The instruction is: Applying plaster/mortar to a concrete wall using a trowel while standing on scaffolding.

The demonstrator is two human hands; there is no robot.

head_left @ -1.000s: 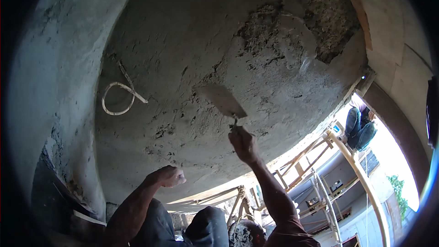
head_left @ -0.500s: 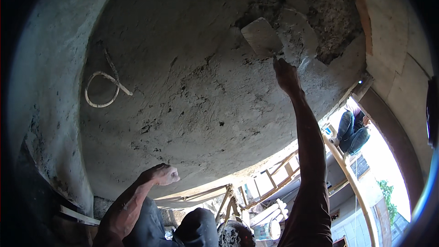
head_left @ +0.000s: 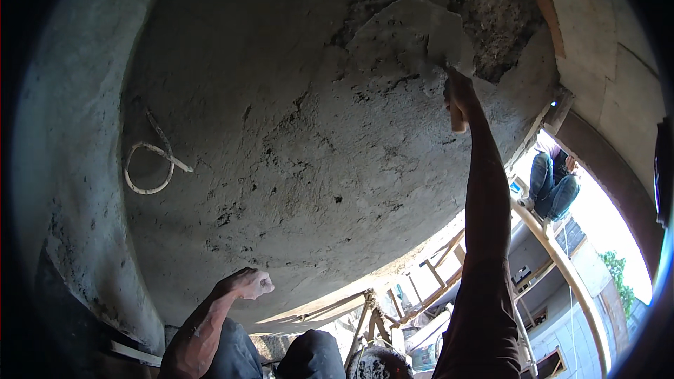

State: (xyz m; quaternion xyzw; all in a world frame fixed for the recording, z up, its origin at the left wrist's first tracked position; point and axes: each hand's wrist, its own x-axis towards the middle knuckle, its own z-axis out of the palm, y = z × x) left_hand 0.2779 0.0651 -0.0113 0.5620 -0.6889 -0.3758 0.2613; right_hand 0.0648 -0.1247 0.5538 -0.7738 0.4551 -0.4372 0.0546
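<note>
My right hand [head_left: 461, 92] is closed around the wooden handle [head_left: 458, 121] of a plastering trowel. The trowel's flat blade [head_left: 445, 36] lies against the grey plastered surface [head_left: 295, 168], at the right edge of a smooth, fresh patch of mortar [head_left: 390, 24]. Just right of the blade is a rough, dark, uncoated area [head_left: 502, 17]. My left hand [head_left: 253, 283] is closed in a fist near the lower edge of the plaster, above my knees; nothing shows in it.
A looped pale conduit [head_left: 149, 189] sticks out of the plaster at left. Below me stands a mortar-crusted bucket [head_left: 379, 363]. Bent wooden poles [head_left: 572, 281] rise at right, where another person [head_left: 551, 186] squats. Boards [head_left: 597, 49] border the plaster's right side.
The trowel has moved right across the plaster and its blade has turned more upright. A smooth mortar patch now shows where it was. My left hand stays in a fist.
</note>
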